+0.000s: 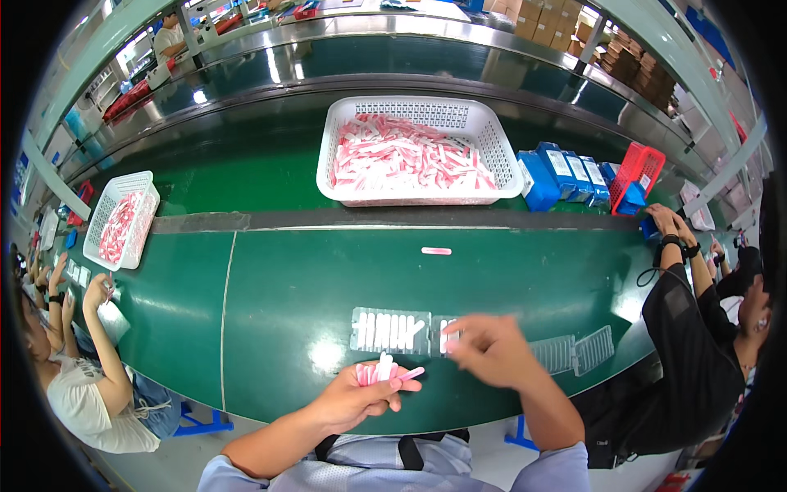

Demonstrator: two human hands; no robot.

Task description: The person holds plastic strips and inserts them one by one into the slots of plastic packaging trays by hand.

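Observation:
My left hand [365, 395] is closed around a bunch of small pink-and-white sticks [375, 374], their ends poking out past the fingers. Just beyond it, a clear plastic tray [356, 341] lies opened out flat on the green table. White sticks [385, 330] stand side by side in its left half, one of them slanting. Over the right half hovers my right hand [492, 348], smeared by motion and partly covering the few sticks [448, 331] there. Whether its fingers hold anything cannot be made out.
Farther off stands a big white basket [328, 164] heaped with pink-and-white sticks; a smaller one [146, 220] is at left. One loose stick [436, 251] lies mid-table. Clear trays [592, 351] lie at right. Blue boxes [566, 174] adjoin a red basket [638, 176]. People work on both sides.

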